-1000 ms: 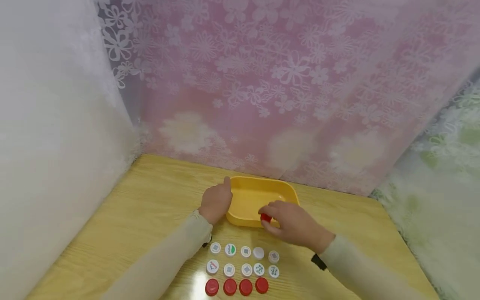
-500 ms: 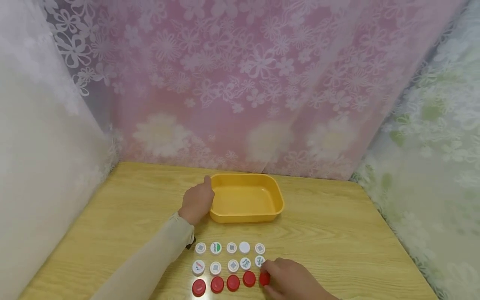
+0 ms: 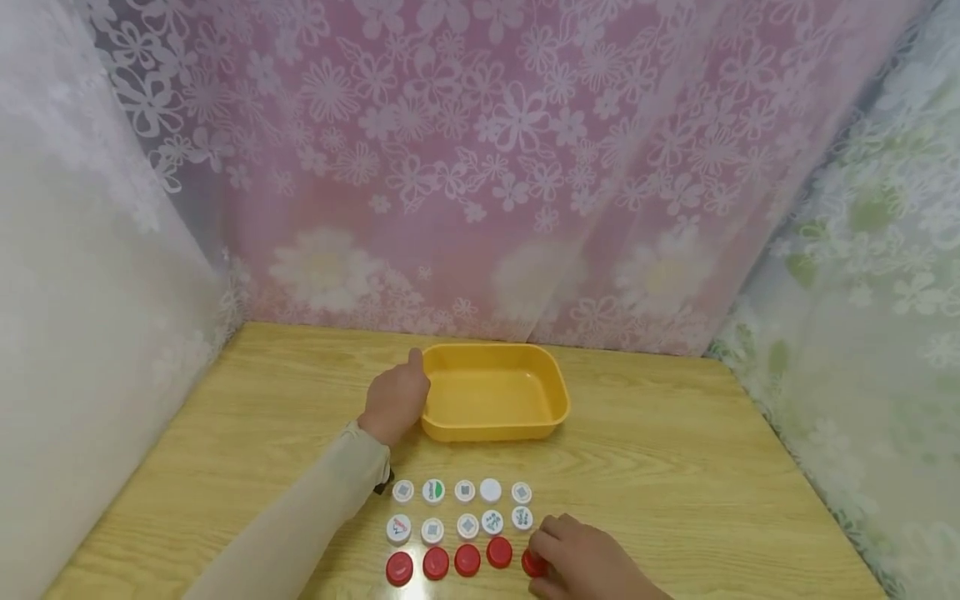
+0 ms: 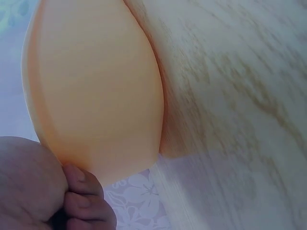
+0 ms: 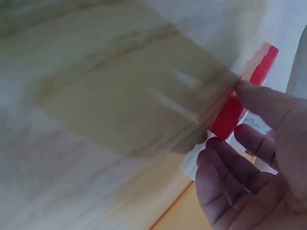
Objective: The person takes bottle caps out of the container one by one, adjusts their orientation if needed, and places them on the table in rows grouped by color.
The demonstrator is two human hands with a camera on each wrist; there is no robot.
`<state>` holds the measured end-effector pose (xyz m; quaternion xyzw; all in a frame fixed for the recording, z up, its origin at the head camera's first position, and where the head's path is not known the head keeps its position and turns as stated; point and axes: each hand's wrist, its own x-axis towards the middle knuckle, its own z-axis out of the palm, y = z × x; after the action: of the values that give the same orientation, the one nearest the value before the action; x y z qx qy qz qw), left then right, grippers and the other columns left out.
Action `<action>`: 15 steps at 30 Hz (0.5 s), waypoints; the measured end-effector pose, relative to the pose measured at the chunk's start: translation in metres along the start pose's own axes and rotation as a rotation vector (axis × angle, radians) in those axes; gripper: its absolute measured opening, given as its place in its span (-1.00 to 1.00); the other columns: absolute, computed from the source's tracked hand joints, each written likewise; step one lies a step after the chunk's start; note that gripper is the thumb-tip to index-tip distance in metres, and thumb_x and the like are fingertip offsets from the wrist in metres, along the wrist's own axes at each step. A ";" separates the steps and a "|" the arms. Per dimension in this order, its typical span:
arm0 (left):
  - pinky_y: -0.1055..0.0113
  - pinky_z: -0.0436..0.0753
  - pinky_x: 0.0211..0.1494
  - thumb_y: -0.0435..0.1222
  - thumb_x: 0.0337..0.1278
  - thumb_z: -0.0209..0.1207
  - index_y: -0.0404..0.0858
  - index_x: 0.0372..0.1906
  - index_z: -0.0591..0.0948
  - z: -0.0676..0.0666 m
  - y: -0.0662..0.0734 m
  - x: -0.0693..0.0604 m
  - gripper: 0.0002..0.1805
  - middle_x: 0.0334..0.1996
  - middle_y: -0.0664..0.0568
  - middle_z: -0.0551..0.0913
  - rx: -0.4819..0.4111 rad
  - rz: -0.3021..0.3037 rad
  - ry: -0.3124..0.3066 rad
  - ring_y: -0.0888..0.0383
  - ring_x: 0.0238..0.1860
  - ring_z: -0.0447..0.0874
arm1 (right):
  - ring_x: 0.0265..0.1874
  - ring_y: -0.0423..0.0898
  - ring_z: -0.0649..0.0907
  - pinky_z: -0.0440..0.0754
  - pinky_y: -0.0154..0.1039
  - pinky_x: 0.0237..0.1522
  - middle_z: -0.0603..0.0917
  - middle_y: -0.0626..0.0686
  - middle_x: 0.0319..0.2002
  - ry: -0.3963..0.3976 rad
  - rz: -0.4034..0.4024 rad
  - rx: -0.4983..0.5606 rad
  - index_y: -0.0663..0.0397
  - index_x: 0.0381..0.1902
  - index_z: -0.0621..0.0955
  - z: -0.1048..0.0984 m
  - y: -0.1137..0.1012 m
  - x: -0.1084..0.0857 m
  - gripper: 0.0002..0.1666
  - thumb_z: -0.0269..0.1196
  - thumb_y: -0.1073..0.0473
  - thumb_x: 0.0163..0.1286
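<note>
My left hand (image 3: 395, 400) grips the left wall of a yellow plastic basin (image 3: 495, 434), its thumb up along the rim. In the left wrist view, curled fingers (image 4: 86, 203) sit against the basin's end wall (image 4: 96, 96). At the front of the table my right hand (image 3: 588, 557) holds a red bottle cap (image 3: 533, 563) at the right end of a row of red caps (image 3: 467, 560). The right wrist view has thumb and forefinger on either side of that red cap (image 5: 228, 117), which is down at the tabletop.
Two rows of white bottle caps lie behind the red ones, the middle row (image 3: 432, 531) and the back row (image 3: 465, 490); some carry printed marks. The wooden table (image 3: 675, 450) ends at a pink floral curtain (image 3: 480, 208). Pale cloth hangs at both sides.
From the basin's front right, my right hand has brought the red cap down to the right end of the red row. My left hand has stayed on the basin. The head view has shifted.
</note>
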<state>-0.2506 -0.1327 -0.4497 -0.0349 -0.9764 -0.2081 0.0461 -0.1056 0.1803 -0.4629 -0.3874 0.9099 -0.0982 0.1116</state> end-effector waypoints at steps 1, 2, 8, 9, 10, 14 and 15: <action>0.34 0.24 -0.69 -0.35 0.56 -0.08 -0.50 0.30 0.33 0.001 0.001 0.001 -0.61 -0.73 0.01 0.45 0.006 0.002 0.000 0.16 -0.76 0.31 | -0.44 -0.38 0.34 0.41 -0.42 -0.41 0.40 -0.36 -0.36 0.001 0.006 0.000 -0.31 -0.27 0.56 0.000 -0.001 -0.001 -0.76 0.40 -0.17 0.37; 0.34 0.24 -0.69 -0.35 0.55 -0.06 -0.52 0.33 0.32 0.002 0.002 0.002 -0.58 -0.73 0.01 0.45 0.010 0.009 0.000 0.16 -0.76 0.30 | -0.45 -0.38 0.34 0.41 -0.42 -0.42 0.40 -0.35 -0.36 -0.003 0.016 0.002 -0.30 -0.26 0.56 0.000 -0.001 -0.002 -0.77 0.39 -0.17 0.38; 0.36 0.20 -0.70 -0.35 0.55 -0.03 -0.56 0.38 0.28 0.007 0.005 0.003 -0.52 -0.77 0.05 0.39 -0.008 0.031 -0.016 0.19 -0.78 0.22 | -0.51 -0.37 0.35 0.39 -0.41 -0.46 0.37 -0.34 -0.43 -0.021 0.107 0.050 -0.26 -0.27 0.52 0.003 -0.007 -0.003 -0.74 0.40 -0.12 0.38; 0.37 0.18 -0.70 -0.34 0.55 -0.05 -0.55 0.39 0.27 0.007 0.004 0.003 -0.51 -0.78 0.05 0.38 -0.014 0.025 -0.021 0.19 -0.78 0.21 | -0.52 -0.37 0.35 0.39 -0.41 -0.46 0.37 -0.34 -0.44 -0.022 0.118 0.060 -0.26 -0.27 0.51 0.003 -0.007 -0.003 -0.73 0.40 -0.12 0.37; 0.37 0.17 -0.70 -0.34 0.56 -0.06 -0.54 0.39 0.27 0.007 0.003 0.003 -0.52 -0.78 0.06 0.37 -0.022 0.015 -0.025 0.20 -0.79 0.20 | -0.52 -0.36 0.35 0.39 -0.41 -0.46 0.37 -0.34 -0.44 -0.021 0.124 0.068 -0.27 -0.28 0.50 0.003 -0.007 -0.002 -0.72 0.40 -0.13 0.37; 0.38 0.15 -0.71 -0.34 0.57 -0.06 -0.52 0.29 0.32 0.009 -0.003 0.005 -0.60 -0.79 0.06 0.33 -0.034 0.012 -0.015 0.20 -0.80 0.16 | -0.52 -0.37 0.35 0.38 -0.41 -0.48 0.36 -0.33 -0.44 -0.002 0.113 0.074 -0.26 -0.29 0.48 0.005 -0.007 0.002 -0.70 0.40 -0.14 0.38; 0.38 0.15 -0.71 -0.34 0.56 -0.06 -0.52 0.26 0.33 0.010 -0.005 0.005 -0.63 -0.79 0.06 0.33 -0.028 0.018 -0.010 0.20 -0.80 0.16 | -0.52 -0.37 0.35 0.38 -0.42 -0.48 0.36 -0.33 -0.45 0.004 0.110 0.074 -0.26 -0.30 0.48 0.006 -0.007 0.003 -0.70 0.40 -0.13 0.38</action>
<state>-0.2567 -0.1330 -0.4605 -0.0454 -0.9732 -0.2212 0.0424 -0.1011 0.1727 -0.4676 -0.3324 0.9257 -0.1264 0.1292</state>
